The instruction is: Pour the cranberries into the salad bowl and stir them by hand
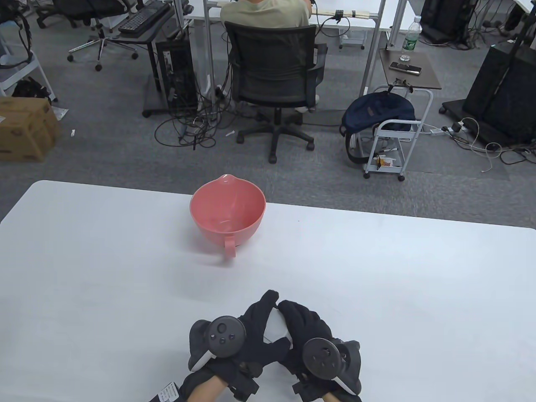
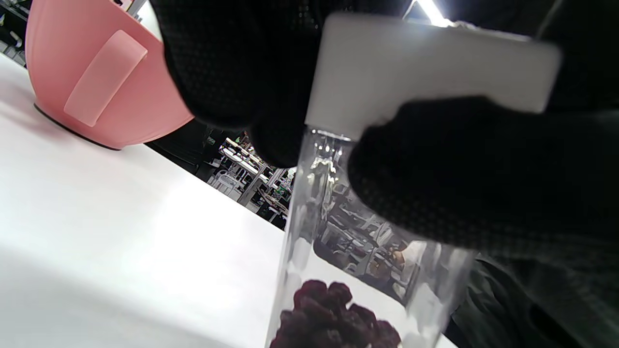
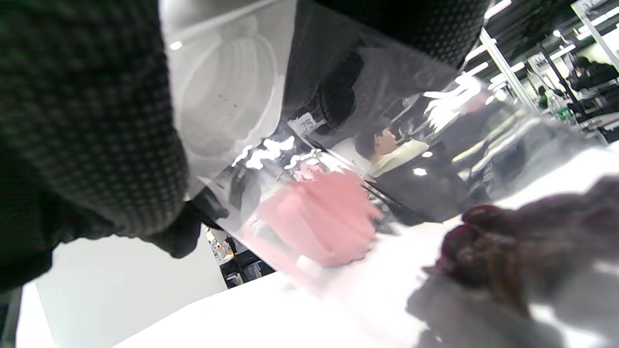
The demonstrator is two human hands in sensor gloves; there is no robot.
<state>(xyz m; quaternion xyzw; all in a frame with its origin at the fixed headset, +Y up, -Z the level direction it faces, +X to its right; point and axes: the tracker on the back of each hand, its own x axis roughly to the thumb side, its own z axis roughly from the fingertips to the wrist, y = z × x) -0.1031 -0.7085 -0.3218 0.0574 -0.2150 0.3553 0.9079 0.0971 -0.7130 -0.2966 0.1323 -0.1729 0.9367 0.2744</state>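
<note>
Office floor behind a white table [image 1: 377, 272], where both gloved hands close around a clear jar near the front edge.

Left hand [image 1: 247, 331] and right hand [image 1: 312, 331] sit side by side, backs up with a tracker on each, fingertips angled toward each other over the jar's white lid [image 1: 274, 324]. From the left wrist view, black fingers [image 2: 227, 63] curl round the lid [image 2: 425, 67] and the jar's [image 2: 348, 241] upper wall, and dark red cranberries [image 2: 333, 319] lie heaped at the bottom of the jar. The right wrist view shows that hand's palm pressed to the jar's [image 3: 387, 145] side, its fingers curled round it. A pink salad bowl [image 1: 228, 211] with a handle and a spout stands upright farther back, well apart from the hands. A small white tag at the left cuff carries print too small to read.
</note>
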